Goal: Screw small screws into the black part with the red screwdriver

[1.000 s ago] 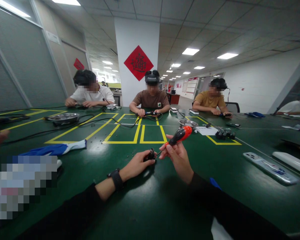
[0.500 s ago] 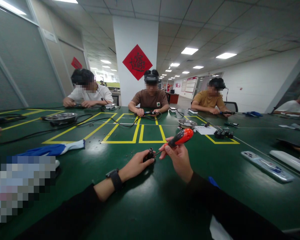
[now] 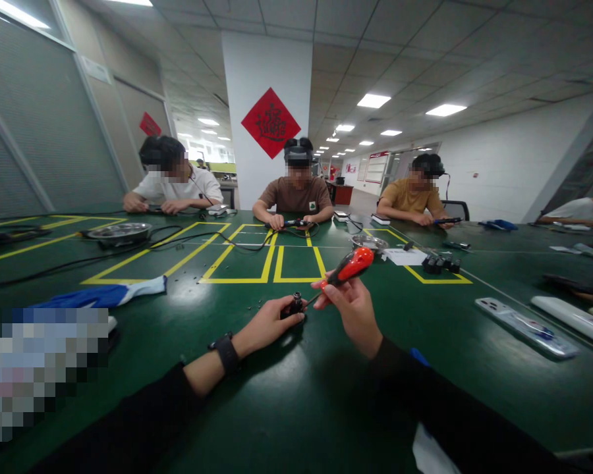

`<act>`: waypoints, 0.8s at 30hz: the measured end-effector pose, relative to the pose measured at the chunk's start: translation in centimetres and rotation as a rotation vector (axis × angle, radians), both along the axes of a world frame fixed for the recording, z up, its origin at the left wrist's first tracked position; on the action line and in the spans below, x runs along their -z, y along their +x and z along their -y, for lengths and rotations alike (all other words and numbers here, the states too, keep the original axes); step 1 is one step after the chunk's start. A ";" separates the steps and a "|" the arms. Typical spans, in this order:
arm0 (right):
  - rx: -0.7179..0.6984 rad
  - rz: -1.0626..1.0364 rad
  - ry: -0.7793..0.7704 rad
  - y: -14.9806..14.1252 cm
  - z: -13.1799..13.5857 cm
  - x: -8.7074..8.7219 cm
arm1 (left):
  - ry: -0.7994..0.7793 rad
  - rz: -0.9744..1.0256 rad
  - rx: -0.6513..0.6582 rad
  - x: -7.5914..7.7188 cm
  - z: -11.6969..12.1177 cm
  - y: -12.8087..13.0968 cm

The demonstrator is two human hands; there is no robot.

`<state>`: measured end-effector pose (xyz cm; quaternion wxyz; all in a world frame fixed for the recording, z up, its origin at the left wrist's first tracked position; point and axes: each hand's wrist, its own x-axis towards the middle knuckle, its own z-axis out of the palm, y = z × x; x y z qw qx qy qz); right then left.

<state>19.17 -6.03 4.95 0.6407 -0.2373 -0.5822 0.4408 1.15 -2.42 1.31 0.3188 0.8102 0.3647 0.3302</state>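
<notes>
L hand gripped blk part, prob. light, rigid, slick; R hand grasped screwdriver, seemingly best held by bulbous hdl.

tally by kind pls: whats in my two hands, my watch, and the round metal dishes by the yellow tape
Screwdriver, in the right hand: 1
Dark part, in the left hand: 1
Watch: 1
Metal dishes: 2
Total: 5
</notes>
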 end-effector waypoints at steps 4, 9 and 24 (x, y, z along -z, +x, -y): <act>0.068 0.030 -0.013 0.1 -0.3 0.0 | -0.006 0.014 0.006 0.0 0.0 0.0; -0.049 -0.046 -0.054 0.2 -0.5 0.2 | 0.008 0.004 0.008 0.1 0.1 0.0; 0.000 0.049 0.113 -0.7 0.9 0.1 | 0.003 0.002 0.005 -0.3 0.3 0.0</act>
